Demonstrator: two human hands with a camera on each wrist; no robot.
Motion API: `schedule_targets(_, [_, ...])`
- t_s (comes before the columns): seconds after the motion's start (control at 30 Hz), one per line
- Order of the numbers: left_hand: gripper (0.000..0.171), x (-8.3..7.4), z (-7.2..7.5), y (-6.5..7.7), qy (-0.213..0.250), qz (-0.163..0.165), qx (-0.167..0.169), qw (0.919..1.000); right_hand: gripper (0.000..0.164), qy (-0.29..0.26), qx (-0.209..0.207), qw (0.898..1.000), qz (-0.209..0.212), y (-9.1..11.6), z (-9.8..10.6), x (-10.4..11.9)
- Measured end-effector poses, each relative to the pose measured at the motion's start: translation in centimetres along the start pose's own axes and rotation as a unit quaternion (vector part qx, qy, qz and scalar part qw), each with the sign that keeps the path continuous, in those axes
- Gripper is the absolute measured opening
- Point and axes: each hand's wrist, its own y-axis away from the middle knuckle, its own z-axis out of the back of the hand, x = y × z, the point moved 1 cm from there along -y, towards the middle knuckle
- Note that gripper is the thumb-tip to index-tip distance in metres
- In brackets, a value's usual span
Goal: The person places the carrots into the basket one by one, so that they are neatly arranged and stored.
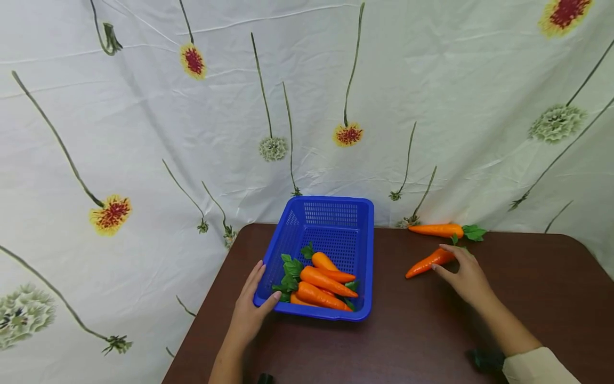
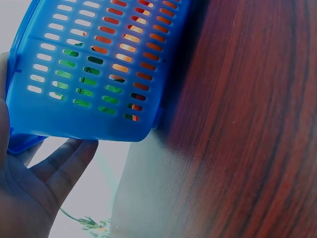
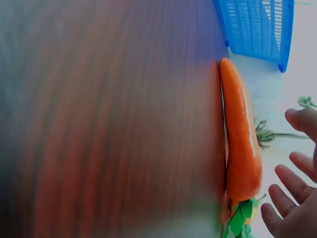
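Note:
My left hand [image 1: 250,309] rests on the near left corner of a blue plastic basket [image 1: 369,256], its fingers straight along the left side and its thumb over the front rim. In the left wrist view, the fingers [image 2: 74,166] lie by the slotted basket wall [image 2: 74,114]. Several orange carrots [image 1: 318,296] with green leafy tops lie in the basket's near half. My right hand [image 1: 467,280] hovers with spread fingers at a carrot [image 1: 424,265] on the table. The right wrist view shows the fingers [image 3: 292,186] apart from that carrot [image 3: 240,134].
Another carrot [image 1: 436,230] lies farther back, by the table's rear edge. A white flower-printed cloth [image 1: 307,106] hangs right behind the dark brown table [image 1: 384,352]. Dark objects [image 1: 484,360] show near both wrists.

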Motion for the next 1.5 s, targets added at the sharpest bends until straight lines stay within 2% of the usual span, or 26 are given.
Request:
schedule_targets(0.6, [0.078,0.1,-0.1,0.0,-0.002,-0.004,0.002,1.0,0.068,0.016,0.071,0.997,-0.006,-1.6,0.7,-2.1])
schedule_targets(0.97, [0.078,0.1,-0.1,0.0,-0.006,-0.005,-0.007,0.9999,0.059,0.057,0.056,0.997,0.02,-2.1,0.6,-2.7])
schedule_targets(1.07, [0.079,0.1,-0.1,0.0,-0.005,-0.001,-0.003,1.0,0.058,0.062,0.058,0.996,0.014,-2.4,0.5,-2.9])
schedule_targets(1.3, [0.079,0.1,-0.2,0.0,-0.002,0.002,0.004,1.0,0.059,0.071,0.103,0.992,-0.03,-2.6,0.0,-3.8])
schedule_targets(1.5, [0.079,0.2,-0.1,-0.1,0.0,-0.003,0.0,1.0,0.059,0.074,0.092,0.993,-0.03,-2.5,0.2,-3.8])
